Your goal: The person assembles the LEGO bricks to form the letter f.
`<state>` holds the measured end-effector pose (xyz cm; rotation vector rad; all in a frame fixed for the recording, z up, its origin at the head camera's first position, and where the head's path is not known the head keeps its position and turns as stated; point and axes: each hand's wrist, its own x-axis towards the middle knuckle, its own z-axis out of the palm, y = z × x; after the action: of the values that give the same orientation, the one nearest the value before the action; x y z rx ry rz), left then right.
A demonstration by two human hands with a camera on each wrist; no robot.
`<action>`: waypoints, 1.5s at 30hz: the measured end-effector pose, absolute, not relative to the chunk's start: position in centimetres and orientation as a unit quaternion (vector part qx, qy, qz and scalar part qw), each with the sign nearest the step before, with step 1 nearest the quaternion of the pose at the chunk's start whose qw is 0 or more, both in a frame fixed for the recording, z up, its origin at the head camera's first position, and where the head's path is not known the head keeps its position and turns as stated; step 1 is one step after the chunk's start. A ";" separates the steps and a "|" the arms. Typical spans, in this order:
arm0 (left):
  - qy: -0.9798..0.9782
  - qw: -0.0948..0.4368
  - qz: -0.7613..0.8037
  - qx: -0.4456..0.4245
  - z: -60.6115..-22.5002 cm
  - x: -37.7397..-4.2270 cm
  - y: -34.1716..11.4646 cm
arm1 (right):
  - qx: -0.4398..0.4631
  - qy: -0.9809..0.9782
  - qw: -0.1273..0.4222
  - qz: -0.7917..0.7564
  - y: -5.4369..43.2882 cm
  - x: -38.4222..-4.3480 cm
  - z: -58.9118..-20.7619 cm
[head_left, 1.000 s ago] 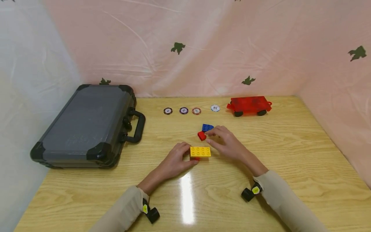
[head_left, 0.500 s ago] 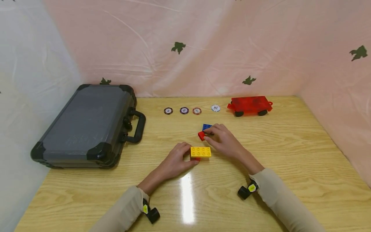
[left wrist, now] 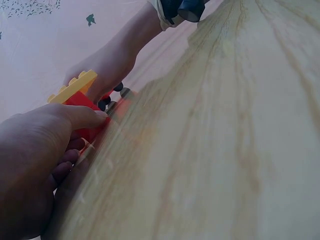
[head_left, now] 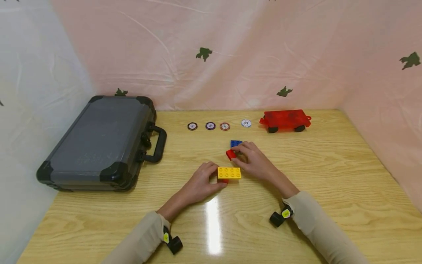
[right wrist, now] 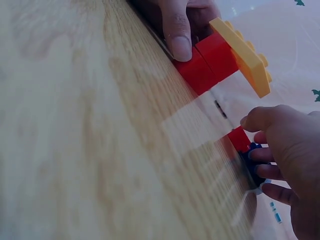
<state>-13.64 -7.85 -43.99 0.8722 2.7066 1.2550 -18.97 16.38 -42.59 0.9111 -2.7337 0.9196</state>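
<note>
My left hand (head_left: 200,183) holds the lower part of a small toy-brick stack, thumb in front and fingers behind. The stack has a yellow eight-stud brick (head_left: 229,173) on top, overhanging two red bricks (right wrist: 205,65) placed one on the other. Just beyond, my right hand (head_left: 255,160) pinches a small loose red brick (head_left: 230,155) between thumb and index finger, low at the table. Right behind that brick lies a blue studded brick (head_left: 235,143), partly covered by my right fingers. In the right wrist view the other fingers (right wrist: 272,172) reach past the blue brick.
Several poker chips (head_left: 210,126) lie in a row near the back of the wooden table (head_left: 329,165). A red wheeled toy wagon (head_left: 287,119) stands at the back right. A grey hard case (head_left: 95,139) with a black handle takes up the left side.
My right hand has come slightly left and its thumb and index finger have closed around the small red brick. The left hand keeps its hold on the stack, which stays put.
</note>
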 end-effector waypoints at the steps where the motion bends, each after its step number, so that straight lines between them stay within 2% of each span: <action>1: 0.871 0.016 0.403 0.281 -44.0 -13.6 -7.8 | 0.301 -0.904 0.057 0.299 16.4 -19.0 -42.6; 11: 0.869 0.002 0.401 0.291 -44.0 -13.6 -7.7 | 0.299 -0.912 0.056 0.274 16.3 -19.1 -42.7; 21: 0.872 0.013 0.398 0.286 -44.1 -13.6 -7.7 | 0.303 -0.911 0.060 0.274 16.2 -19.1 -42.9; 37: 0.867 0.002 0.403 0.292 -44.0 -13.6 -7.8 | 0.266 -0.902 0.024 0.339 16.5 -18.2 -41.6; 45: 0.870 0.009 0.403 0.284 -44.1 -13.6 -7.8 | 0.292 -0.883 0.061 0.363 16.7 -17.9 -41.1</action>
<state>-13.64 -7.83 -44.13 0.8878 2.7159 1.2601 -17.88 16.73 -41.11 0.8824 -2.6720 1.0973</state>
